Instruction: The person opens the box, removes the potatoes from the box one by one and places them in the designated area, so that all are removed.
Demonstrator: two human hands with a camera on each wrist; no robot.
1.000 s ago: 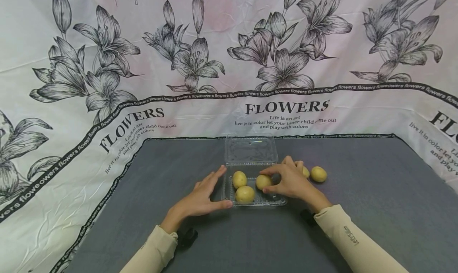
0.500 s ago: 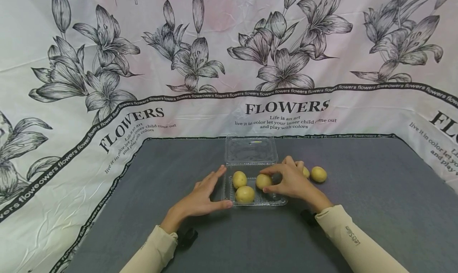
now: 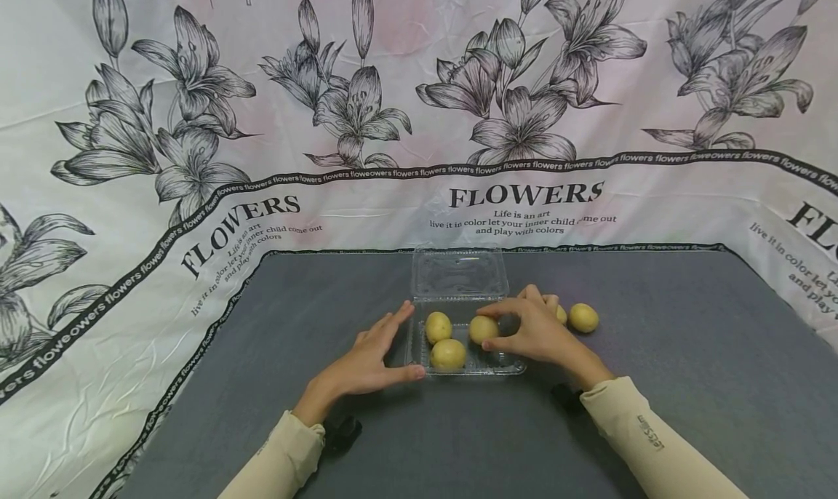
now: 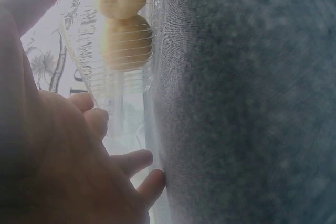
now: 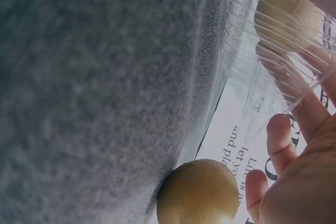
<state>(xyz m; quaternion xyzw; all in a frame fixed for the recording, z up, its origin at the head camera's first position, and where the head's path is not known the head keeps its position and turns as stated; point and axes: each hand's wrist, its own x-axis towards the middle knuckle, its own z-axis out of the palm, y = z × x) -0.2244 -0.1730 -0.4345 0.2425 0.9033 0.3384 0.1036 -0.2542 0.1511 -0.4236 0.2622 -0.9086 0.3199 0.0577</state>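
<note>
A clear plastic clamshell box [image 3: 468, 368] stands on the grey table, its lid [image 3: 460, 275] raised at the back. Two yellow potatoes lie in its left half, a rear potato [image 3: 438, 328] and a front potato [image 3: 448, 355]. My right hand [image 3: 540, 332] reaches over the right wall and pinches a third potato [image 3: 484, 331] inside the box between thumb and index finger. My left hand [image 3: 369, 361] is beside the box's left wall, fingers extended, thumb by the front left corner. Through the plastic, the left wrist view shows potatoes [image 4: 126, 45].
Right of the box, another potato [image 3: 583, 318] lies on the table [image 3: 687, 382]. One more potato [image 3: 561, 314] is mostly hidden behind my right hand. A white cloth [image 3: 366, 226] with printed flowers and lettering hangs behind and at the sides.
My right hand and the potato it pinches have shifted very slightly right and back. The left hand, the box and the other potatoes stay as they were.
</note>
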